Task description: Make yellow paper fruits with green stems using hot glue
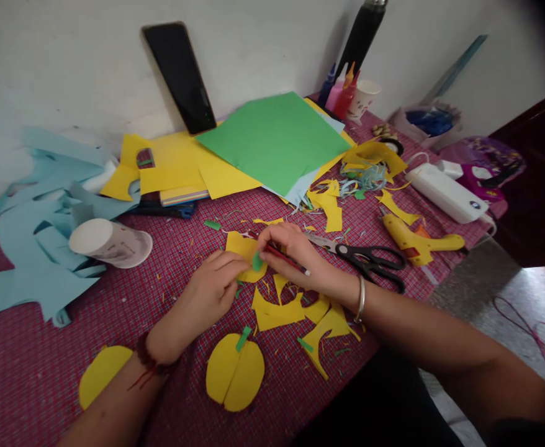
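Observation:
A slim red pencil (284,256) rests in the grip of my right hand (295,248), its light end pointing toward the wrist. My left hand (211,282) is closed in a pinch at the edge of a small green paper piece (257,261). That piece lies over a yellow paper piece (239,245), with the fingertips of both hands close around it. Below my hands is a yellow paper pumpkin-like shape (235,372) with a green paper stem (243,339). Another yellow rounded shape (103,374) is partly hidden under my left forearm.
Black-handled scissors (370,257) lie right of my hands, near a yellow glue gun (416,239). Yellow scraps (277,310) surround the work. A paper cup (109,242) and blue paper (25,248) are left. Green sheets (277,143) and a phone (179,74) are behind.

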Demonstrator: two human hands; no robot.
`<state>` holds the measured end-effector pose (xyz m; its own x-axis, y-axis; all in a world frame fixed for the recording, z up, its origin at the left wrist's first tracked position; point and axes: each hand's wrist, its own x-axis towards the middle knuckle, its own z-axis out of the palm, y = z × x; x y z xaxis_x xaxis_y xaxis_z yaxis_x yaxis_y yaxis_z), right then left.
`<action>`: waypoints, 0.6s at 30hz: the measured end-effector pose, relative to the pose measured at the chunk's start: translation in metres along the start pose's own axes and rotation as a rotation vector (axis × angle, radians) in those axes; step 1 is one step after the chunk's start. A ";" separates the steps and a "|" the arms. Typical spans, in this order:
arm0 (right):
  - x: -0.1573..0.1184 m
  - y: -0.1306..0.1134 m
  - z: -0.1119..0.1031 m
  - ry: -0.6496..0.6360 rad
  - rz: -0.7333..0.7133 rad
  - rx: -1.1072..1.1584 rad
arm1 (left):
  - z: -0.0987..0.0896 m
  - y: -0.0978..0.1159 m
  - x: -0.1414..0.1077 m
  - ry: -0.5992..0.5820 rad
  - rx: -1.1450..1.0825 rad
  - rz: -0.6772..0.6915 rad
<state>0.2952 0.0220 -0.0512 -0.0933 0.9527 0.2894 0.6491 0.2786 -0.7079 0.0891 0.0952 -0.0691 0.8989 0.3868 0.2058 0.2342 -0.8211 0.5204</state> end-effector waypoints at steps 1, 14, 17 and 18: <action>0.000 0.002 0.001 -0.009 -0.007 -0.027 | 0.000 0.000 0.000 -0.006 0.000 0.003; -0.001 0.013 0.012 0.029 -0.043 -0.152 | 0.002 0.005 0.002 -0.083 0.203 0.068; -0.001 0.004 0.005 0.171 0.000 -0.044 | 0.004 0.005 0.002 -0.095 0.233 0.056; -0.002 0.001 0.003 0.237 0.038 0.034 | 0.004 0.005 0.002 -0.096 0.240 0.050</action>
<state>0.2942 0.0202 -0.0543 0.1127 0.9084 0.4025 0.6228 0.2511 -0.7410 0.0932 0.0902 -0.0698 0.9400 0.3108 0.1406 0.2594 -0.9189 0.2974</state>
